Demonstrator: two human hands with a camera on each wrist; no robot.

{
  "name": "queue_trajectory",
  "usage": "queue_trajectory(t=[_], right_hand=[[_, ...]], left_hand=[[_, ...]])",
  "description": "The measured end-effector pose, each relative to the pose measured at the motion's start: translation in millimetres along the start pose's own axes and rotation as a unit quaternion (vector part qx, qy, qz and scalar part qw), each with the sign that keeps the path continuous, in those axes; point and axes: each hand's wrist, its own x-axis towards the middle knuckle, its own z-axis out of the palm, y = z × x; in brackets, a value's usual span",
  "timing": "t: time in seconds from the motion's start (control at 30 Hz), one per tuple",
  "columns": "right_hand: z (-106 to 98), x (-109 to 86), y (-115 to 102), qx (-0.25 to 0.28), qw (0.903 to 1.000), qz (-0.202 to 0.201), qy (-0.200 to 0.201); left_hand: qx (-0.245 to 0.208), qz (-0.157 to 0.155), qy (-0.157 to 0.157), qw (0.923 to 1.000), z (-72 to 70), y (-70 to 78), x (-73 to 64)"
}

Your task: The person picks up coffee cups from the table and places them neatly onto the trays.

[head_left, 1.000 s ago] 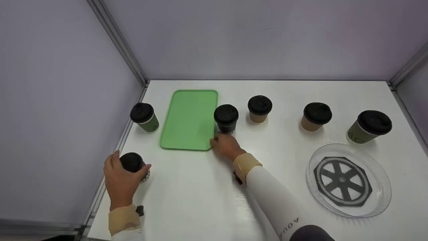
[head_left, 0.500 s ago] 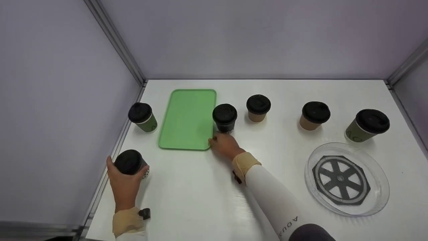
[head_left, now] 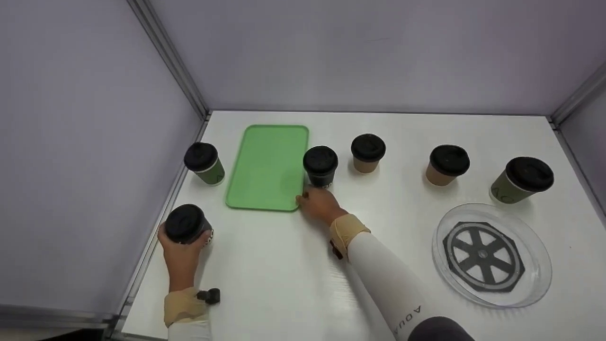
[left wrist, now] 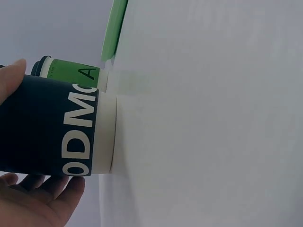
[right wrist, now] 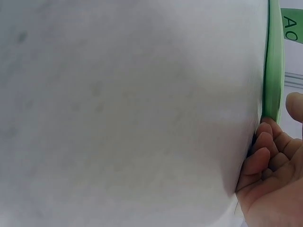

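My left hand [head_left: 181, 258] grips a black paper cup [left wrist: 47, 125] with a black lid [head_left: 184, 223] and white lettering. The left wrist view has the thumb on one side and the fingers on the other; the cup's base is at or just above the white table. My right hand [head_left: 321, 206] holds the near right corner of a flat green tray [head_left: 267, 166], with fingers [right wrist: 265, 139] curled at its rim and the thumb over it. A second black cup [head_left: 321, 166] stands just beyond that hand, beside the tray.
A green lidded cup [head_left: 204, 163] stands left of the tray. Two brown lidded cups [head_left: 365, 163] [head_left: 440, 175] and a larger green cup [head_left: 509, 189] stand to the right. A clear round dish [head_left: 539, 284] lies over a black wheel-like pattern [head_left: 483, 255]. Walls border the table.
My left hand has settled lower around the black cup, and the cup has shifted slightly away from me or upward. My right hand and the tray have stayed in place.
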Motion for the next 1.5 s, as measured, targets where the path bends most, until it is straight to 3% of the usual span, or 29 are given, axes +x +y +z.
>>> queue_trajectory(t=[0.13,0.3,0.7,0.97,1.5], right_hand=[[0,0.0,0,0.0,1.0,0.002,0.0],[1,0.8,1,0.001,1.0,0.001,0.002],[-3,-1.6,0,0.009,0.9999,-0.008,0.001],[-2,-0.2,2,0.007,0.9998,-0.016,-0.008],[2,0.1,0,-0.004,0.9999,-0.012,0.001]], left_hand=[[-0.013,0.003,-0.006,0.9999,3.2,-1.8,2.5],[-0.011,0.029,-0.009,0.9995,7.0,4.5,7.6],[-0.03,0.115,-0.026,0.9926,24.5,41.2,28.0],[-0.042,0.154,-0.046,0.9861,40.3,52.7,34.9],[-0.046,0.182,-0.076,0.9792,64.9,73.4,40.9]])
